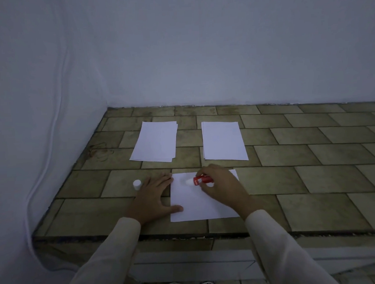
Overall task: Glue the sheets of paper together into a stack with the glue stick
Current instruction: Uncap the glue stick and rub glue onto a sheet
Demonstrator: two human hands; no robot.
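Tiled table (291, 180) carries white paper in three places; a left pile (154, 142) and a right pile (224, 140) lie apart at the far side; one sheet (198, 208) lies near the front edge. Left hand (154, 192) lies flat, fingers spread, thumb on the sheet's left edge. Right hand (223, 185) grips the red glue stick (202, 180) over the sheet's upper part, white tip pointing left; contact with the paper cannot be told. White cap (137, 184) stands just left of the left hand.

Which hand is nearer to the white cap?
Left. The left hand lies flat just right of the cap; the right hand holds the glue stick farther right.
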